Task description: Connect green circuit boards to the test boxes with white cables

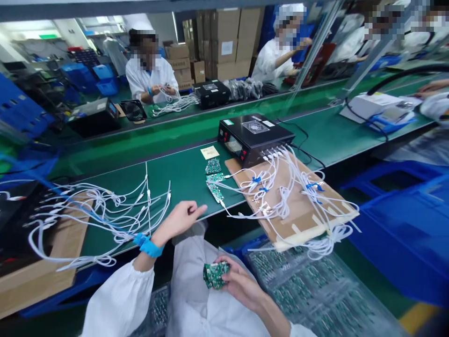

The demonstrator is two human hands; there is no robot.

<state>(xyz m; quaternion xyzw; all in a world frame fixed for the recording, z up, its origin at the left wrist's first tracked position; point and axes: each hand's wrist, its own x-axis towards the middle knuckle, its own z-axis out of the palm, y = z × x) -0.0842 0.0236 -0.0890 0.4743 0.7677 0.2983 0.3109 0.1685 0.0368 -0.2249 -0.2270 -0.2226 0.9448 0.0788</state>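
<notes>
My right hand [238, 283] is low over my lap, fingers closed round a small stack of green circuit boards [214, 274]. My left hand [180, 219], with a blue wrist strap [149, 245], hovers at the front edge of the green bench, fingers loosely curled and the forefinger pointing right toward the white cable ends; it holds nothing that I can see. Three green circuit boards [213, 179] lie on the bench, plugged into white cables [280, 187] that run from a black multi-port box [254, 135].
A cardboard sheet [305, 215] under the cables overhangs the bench edge. Another bundle of white cables [105, 206] lies at left. Trays of circuit boards [308, 290] sit by my lap. Blue bins [403, 220] stand at right. Other workers sit across the conveyor.
</notes>
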